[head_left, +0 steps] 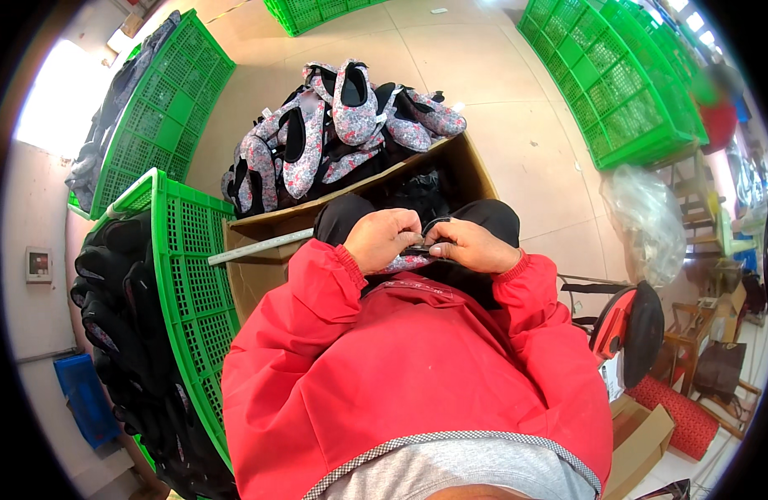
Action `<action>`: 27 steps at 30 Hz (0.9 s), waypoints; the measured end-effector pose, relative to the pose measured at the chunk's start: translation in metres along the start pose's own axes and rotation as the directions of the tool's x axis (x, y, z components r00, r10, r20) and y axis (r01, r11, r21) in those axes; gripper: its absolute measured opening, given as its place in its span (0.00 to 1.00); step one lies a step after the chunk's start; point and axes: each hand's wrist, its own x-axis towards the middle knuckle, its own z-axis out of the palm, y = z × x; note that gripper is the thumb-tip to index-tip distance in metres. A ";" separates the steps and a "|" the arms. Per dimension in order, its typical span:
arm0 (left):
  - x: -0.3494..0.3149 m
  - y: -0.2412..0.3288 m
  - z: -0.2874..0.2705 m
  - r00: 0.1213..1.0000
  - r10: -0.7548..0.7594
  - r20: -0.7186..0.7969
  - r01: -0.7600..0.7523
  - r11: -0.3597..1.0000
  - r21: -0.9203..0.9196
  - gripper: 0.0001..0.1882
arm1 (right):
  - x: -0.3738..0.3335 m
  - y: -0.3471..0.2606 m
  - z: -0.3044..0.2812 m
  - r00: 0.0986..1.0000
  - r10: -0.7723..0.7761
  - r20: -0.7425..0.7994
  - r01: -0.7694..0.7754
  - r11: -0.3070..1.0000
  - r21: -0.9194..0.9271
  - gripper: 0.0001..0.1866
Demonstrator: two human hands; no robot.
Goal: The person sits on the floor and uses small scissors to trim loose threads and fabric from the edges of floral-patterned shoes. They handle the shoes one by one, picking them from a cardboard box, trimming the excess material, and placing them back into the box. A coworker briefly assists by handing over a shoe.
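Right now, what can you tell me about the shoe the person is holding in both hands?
The floral slipper shoe looks like soft fabric with a small pink and grey flower print and a black trim around its opening. It sits low over the person's lap, in front of the red jacket, mostly hidden by the fingers. The left hand grips one side and the right hand pinches the black edge from the other. Only a strip of print and trim shows, so its full shape cannot be told.
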 end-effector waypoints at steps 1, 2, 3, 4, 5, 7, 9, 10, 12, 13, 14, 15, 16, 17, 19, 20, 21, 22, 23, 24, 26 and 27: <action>0.000 0.001 -0.001 1.000 0.003 -0.002 -0.003 1.000 0.007 0.04 | 0.000 0.001 0.001 1.000 -0.002 -0.011 0.002 1.000 0.005 0.08; 0.000 0.001 0.000 1.000 0.012 -0.001 -0.012 1.000 0.013 0.04 | 0.000 0.002 0.002 1.000 -0.005 -0.023 0.005 1.000 0.010 0.08; 0.001 0.000 0.000 1.000 0.021 0.000 -0.021 1.000 0.019 0.04 | 0.001 0.003 0.003 1.000 -0.002 -0.023 0.002 1.000 0.008 0.08; 0.001 0.000 0.000 1.000 0.029 0.001 -0.029 0.999 0.027 0.04 | 0.001 0.004 0.003 1.000 0.000 -0.023 0.001 1.000 0.007 0.08; 0.001 0.000 0.000 0.999 0.035 -0.004 -0.035 0.999 0.028 0.04 | 0.001 0.005 0.003 1.000 0.001 -0.022 -0.001 1.000 0.006 0.08; 0.001 -0.001 0.001 0.999 0.047 -0.015 -0.047 0.998 0.031 0.05 | 0.003 0.008 0.004 1.000 -0.001 -0.015 0.002 0.999 0.050 0.07; 0.002 0.003 -0.001 1.000 -0.017 -0.007 0.017 1.000 -0.015 0.04 | 0.004 0.008 0.004 1.000 -0.004 -0.010 0.005 0.997 0.081 0.07; 0.001 0.004 -0.001 0.999 -0.049 -0.001 0.049 0.998 -0.037 0.04 | 0.004 0.008 0.003 1.000 -0.006 -0.007 0.007 0.996 0.090 0.07; 0.001 0.000 0.002 0.993 -0.100 -0.056 0.095 0.992 -0.085 0.03 | 0.002 0.012 0.002 0.998 0.031 -0.045 -0.023 0.984 0.175 0.07; 0.001 -0.002 0.003 0.989 -0.126 -0.083 0.117 0.987 -0.109 0.02 | 0.000 0.017 0.002 0.994 0.072 -0.081 -0.049 0.966 0.253 0.08; 0.001 -0.002 0.004 0.984 -0.120 -0.132 0.108 0.990 -0.094 0.03 | -0.002 0.022 0.002 0.987 0.115 -0.114 -0.072 0.941 0.329 0.08; 0.001 -0.003 0.004 0.977 -0.112 -0.181 0.099 0.992 -0.079 0.04 | -0.005 0.024 0.004 0.974 0.174 -0.145 -0.102 0.909 0.405 0.09; 0.001 -0.004 0.005 0.968 -0.101 -0.227 0.088 0.994 -0.066 0.05 | -0.010 0.023 0.005 0.956 0.238 -0.171 -0.130 0.869 0.478 0.10; 0.001 -0.003 0.005 0.960 -0.111 -0.258 0.096 0.993 -0.069 0.06 | -0.014 0.022 0.006 0.934 0.302 -0.193 -0.153 0.822 0.549 0.11; 0.001 0.001 0.006 0.940 -0.131 -0.316 0.113 0.991 -0.074 0.09 | -0.021 0.040 0.016 0.940 0.292 -0.179 -0.128 0.784 0.608 0.15; 0.002 -0.002 0.007 0.938 -0.156 -0.311 0.136 0.987 -0.085 0.10 | -0.022 0.042 0.021 0.940 0.292 -0.174 -0.126 0.775 0.619 0.15; 0.002 -0.003 0.007 0.944 -0.114 -0.310 0.112 0.993 -0.022 0.09 | -0.023 0.043 0.025 0.941 0.292 -0.169 -0.124 0.766 0.630 0.15; 0.003 -0.004 0.005 0.949 -0.072 -0.308 0.088 0.995 0.039 0.09 | -0.023 0.037 0.026 0.937 0.318 -0.142 -0.172 0.777 0.606 0.15; 0.004 -0.005 0.005 0.952 -0.029 -0.304 0.063 0.993 0.101 0.09 | -0.023 0.039 0.030 0.925 0.378 -0.047 -0.248 0.691 0.679 0.14; 0.004 -0.004 0.005 0.955 -0.075 -0.288 0.103 0.991 0.082 0.07 | -0.022 0.037 0.034 0.927 0.371 -0.051 -0.235 0.682 0.693 0.13; 0.006 0.001 0.003 0.957 -0.125 -0.261 0.151 0.985 0.082 0.07 | -0.018 0.032 0.044 0.915 0.397 -0.069 -0.223 0.642 0.733 0.09; 0.006 0.003 0.002 0.957 -0.150 -0.249 0.176 0.981 0.083 0.07 | -0.016 0.031 0.047 0.914 0.392 -0.108 -0.186 0.639 0.747 0.08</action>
